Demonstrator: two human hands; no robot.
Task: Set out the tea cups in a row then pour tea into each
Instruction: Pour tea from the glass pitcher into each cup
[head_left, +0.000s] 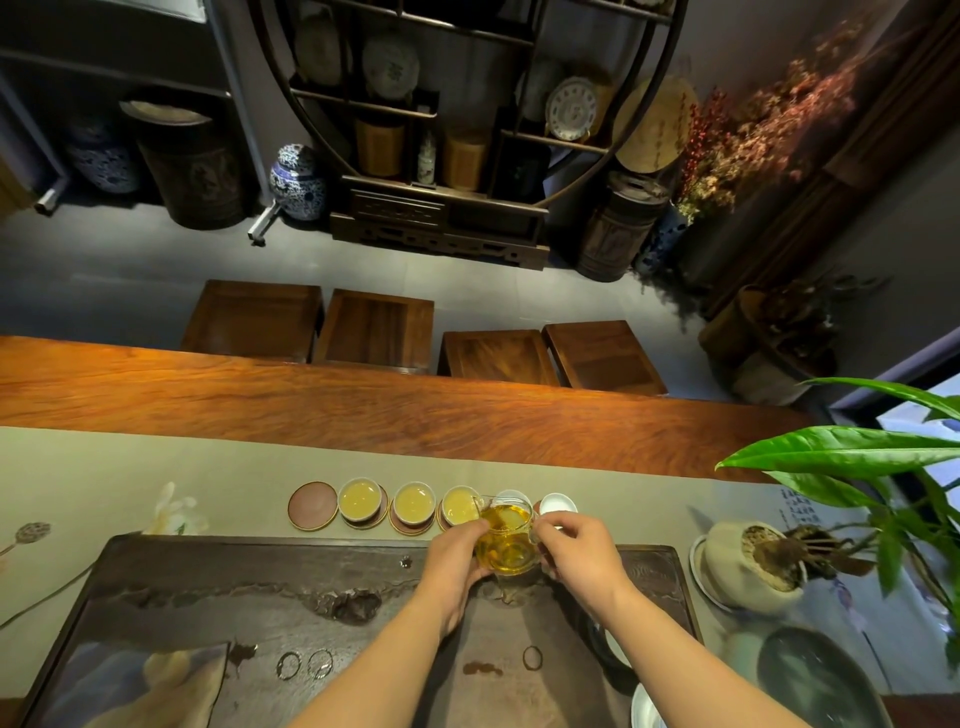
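Head view shows my row laid out along the cloth runner (156, 467), just past the far edge of the dark tea tray (260, 597): an empty coaster (312, 505) at the left end, then the first cup (359, 498) and second cup (414, 502), both holding pale yellow tea on their coasters. The third cup (460, 505) is the one I am at now; it looks nearly full, with the spout of the glass pitcher (505, 540) tipped over its rim. My right hand (582, 553) has its fingers curled, pinching the pitcher at the handle side, and my left hand (454, 558) cups the glass from the other side, fingers bent against the wall. Behind the pitcher sits a fourth cup (514, 494), mostly hidden (I cannot tell whether it has tea), and the white fifth cup (558, 504) looks empty. So setting out seems done, save perhaps that bare coaster, and I judge roughly half the pouring remains. The pitcher has plenty of amber tea left.
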